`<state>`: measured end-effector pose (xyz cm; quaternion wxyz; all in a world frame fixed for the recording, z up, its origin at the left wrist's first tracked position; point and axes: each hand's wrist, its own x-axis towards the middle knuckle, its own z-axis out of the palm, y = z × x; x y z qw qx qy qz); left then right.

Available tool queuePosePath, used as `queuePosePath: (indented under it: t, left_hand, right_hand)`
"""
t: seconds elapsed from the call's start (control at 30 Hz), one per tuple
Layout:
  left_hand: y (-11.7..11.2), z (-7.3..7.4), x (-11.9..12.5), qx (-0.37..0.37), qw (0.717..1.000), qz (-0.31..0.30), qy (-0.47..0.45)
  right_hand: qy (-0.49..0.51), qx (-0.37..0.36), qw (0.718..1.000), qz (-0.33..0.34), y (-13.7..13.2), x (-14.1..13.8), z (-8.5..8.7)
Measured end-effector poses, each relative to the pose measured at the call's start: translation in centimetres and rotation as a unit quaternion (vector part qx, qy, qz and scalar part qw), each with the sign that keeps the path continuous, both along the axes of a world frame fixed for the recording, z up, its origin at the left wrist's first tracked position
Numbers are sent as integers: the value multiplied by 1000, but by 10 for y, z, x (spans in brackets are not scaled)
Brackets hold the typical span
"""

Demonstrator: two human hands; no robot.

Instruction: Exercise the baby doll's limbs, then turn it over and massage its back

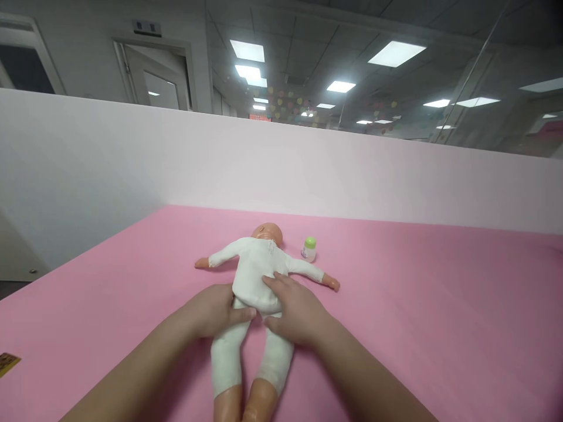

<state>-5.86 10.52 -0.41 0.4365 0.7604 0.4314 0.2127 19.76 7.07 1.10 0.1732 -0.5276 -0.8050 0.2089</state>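
A baby doll (255, 266) in a white one-piece suit lies on its back on the pink surface (417, 305), head away from me, arms spread, bare feet toward me. My left hand (215, 310) rests at the doll's left hip, thumb across the crotch of the suit. My right hand (294, 310) lies over the doll's lower belly and right hip, fingers spread on the white cloth. Both hands press on the suit around the waist; I cannot tell if they pinch the fabric.
A small white bottle with a green cap (309, 248) stands just right of the doll's head. A low white partition (176, 158) borders the pink surface at the back and left. A small yellow tag (7, 363) lies at the left edge.
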Motion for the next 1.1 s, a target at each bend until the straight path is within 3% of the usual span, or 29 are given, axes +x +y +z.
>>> queuePosePath:
  t: [0.1, 0.17, 0.23, 0.33, 0.43, 0.57, 0.8, 1.1]
  left_hand:
    - [-8, 12, 4, 109, 970, 160, 146]
    - [-16, 22, 10, 188, 944, 216, 165]
    - [-24, 28, 16, 278, 924, 213, 151]
    - [-31, 26, 29, 379, 908, 120, 135]
    - [-32, 19, 43, 360, 914, 66, 176]
    - [-27, 12, 52, 304, 923, 83, 219]
    - [-24, 8, 49, 245, 945, 87, 196]
    - [-30, 19, 38, 336, 931, 92, 113]
  right_hand:
    - [2, 44, 999, -7, -1, 0, 1]
    - [8, 75, 997, -19, -2, -1, 4]
    - [11, 98, 994, -38, -2, -1, 6]
    - [7, 101, 994, -44, -1, -1, 6]
    - [1, 87, 996, -22, 1, -2, 4]
    - [1, 81, 997, 4, -1, -3, 3]
    - [-15, 52, 998, 43, -8, -3, 10]
    - [37, 138, 990, 11, -2, -6, 7]
